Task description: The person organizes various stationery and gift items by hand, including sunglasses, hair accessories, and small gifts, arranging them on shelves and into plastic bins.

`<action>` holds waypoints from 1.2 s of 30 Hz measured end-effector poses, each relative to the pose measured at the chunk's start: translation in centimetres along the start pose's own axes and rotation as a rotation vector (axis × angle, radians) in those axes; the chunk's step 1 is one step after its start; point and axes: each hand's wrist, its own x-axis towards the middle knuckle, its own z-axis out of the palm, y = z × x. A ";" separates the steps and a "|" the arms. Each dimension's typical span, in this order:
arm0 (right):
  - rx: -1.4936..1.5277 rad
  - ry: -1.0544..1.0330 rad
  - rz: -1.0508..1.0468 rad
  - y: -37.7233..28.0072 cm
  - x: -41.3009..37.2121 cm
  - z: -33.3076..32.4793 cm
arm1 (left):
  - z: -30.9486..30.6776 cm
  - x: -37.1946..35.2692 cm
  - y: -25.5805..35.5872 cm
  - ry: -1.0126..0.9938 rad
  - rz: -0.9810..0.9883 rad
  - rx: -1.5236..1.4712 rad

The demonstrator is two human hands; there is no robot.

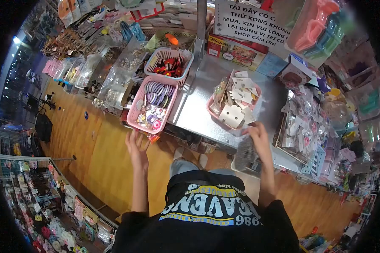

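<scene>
My left hand [137, 147] is just below the front end of a pink basket [131, 116] of round badges and purple striped items. Its fingers are apart, with nothing in them; a small orange-red packet [153, 138] lies beside it at the basket's edge. My right hand [257, 137] is at the lower right of another pink basket [212, 114], which holds white cards and clear packets. Its fingers are bent near the cards, and what they hold, if anything, is too small to tell. Beneath that hand hangs something grey and fluffy [245, 155].
Behind the left basket stands a white-blue basket [189, 69] of red and black items. A metal counter [190, 103] runs between the baskets. Boxes and a printed sign [251, 23] stand at the back. Packaged goods [302, 122] crowd the right; a rack [21, 158] is at lower left.
</scene>
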 end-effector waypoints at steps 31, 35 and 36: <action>0.151 0.194 0.157 3.1 -4.1 -1.0 | 12.7 -2.9 -1.4 -0.575 -0.236 0.006; 0.194 0.199 0.156 2.5 -6.7 -1.1 | 16.6 -1.2 -4.2 -0.569 -0.269 0.018; 0.201 0.196 0.176 2.6 -7.2 -1.0 | 17.6 -0.8 -5.3 -0.582 -0.247 -0.002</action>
